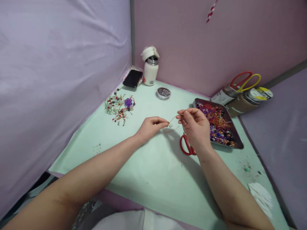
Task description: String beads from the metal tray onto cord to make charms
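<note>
Above the middle of the pale green table, my left hand pinches a thin golden-orange cord between thumb and fingertips. The cord runs up to my right hand, whose thumb and forefinger are closed on it while the other fingers curl loosely. Close to the left fingertips is a small clear, whitish bead; whether it is threaded on the cord I cannot tell. A loose tail of cord curves out below it. Red-handled scissors lie under my right hand, their blades hidden.
A tray of mixed beads and cords sits at right, with jars and more scissors behind it. Beaded strings lie at left. A phone, white bottle and round clear case stand further back. White cloth lies front right.
</note>
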Demonstrator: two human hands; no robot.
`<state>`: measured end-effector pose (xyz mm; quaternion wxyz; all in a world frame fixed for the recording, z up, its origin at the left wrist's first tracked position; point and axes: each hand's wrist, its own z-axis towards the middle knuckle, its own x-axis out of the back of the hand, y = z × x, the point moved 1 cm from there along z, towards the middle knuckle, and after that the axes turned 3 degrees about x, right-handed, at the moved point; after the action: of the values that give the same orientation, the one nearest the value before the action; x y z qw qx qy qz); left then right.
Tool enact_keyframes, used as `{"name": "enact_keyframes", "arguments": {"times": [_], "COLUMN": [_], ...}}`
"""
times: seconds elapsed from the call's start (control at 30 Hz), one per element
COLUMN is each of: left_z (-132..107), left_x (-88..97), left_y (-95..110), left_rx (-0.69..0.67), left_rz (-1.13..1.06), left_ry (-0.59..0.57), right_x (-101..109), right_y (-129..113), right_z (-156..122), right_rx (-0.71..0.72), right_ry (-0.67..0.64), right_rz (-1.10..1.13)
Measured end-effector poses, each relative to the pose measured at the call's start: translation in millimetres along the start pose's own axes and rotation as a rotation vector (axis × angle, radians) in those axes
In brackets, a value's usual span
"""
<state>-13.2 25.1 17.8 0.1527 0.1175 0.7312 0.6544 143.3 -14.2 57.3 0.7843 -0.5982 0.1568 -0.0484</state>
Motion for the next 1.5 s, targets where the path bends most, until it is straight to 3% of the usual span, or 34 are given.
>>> {"name": "enact_keyframes", "arguments": {"times": [0.13,0.37,0.5,0.67,0.87,1.0,1.13,1.3,1.4,1.5], "left_z": [2.2,0.7,1.1,1.0,-5.4,-6.4,-1.7,3.6,2.6,0.3], "left_x": [0.9,-0.9,-1.4,-0.1,3.4,3.3,3.3,5.6,5.7,4.5], "left_y": [-4.8,-5.2,-6.8,-3.6,13.5,14.1,6.8,2.3,4.0,5.8], "left_rx": [0.050,0.153,0.131,0.065,-0.136,-0.064,-0.044,-0.011,0.004,-0.046], "left_rz": [-0.073,-0.095,-0.125,-0.127,-0.098,-0.130,-0.109,-0.085,-0.042,0.019], "left_ry": [-0.061,-0.156,-0.208,-0.226,-0.312,-0.365,-0.255,-0.051,0.004,0.010], "right_x": [4.4,12.6,15.0,20.4,16.6,8.3,8.0,8.6,2.1,-6.5], "right_y": [-11.6,-22.8,-20.0,-2.6,30.2,41.9,42.1,33.1,31.7,33.9], "right_z": [6.2,12.8,15.4,21.6,17.1,8.2,6.9,4.1,-2.9,-9.4], "right_rx": [0.042,0.237,0.279,0.192,-0.042,-0.150,-0.198,-0.067,-0.038,-0.141], "right_ry": [0.062,0.200,0.252,0.261,0.090,-0.007,-0.065,0.041,0.013,-0.036], "right_rz": [0.057,0.082,0.078,0.040,-0.024,-0.070,-0.177,-0.422,-0.304,-0.062]}}
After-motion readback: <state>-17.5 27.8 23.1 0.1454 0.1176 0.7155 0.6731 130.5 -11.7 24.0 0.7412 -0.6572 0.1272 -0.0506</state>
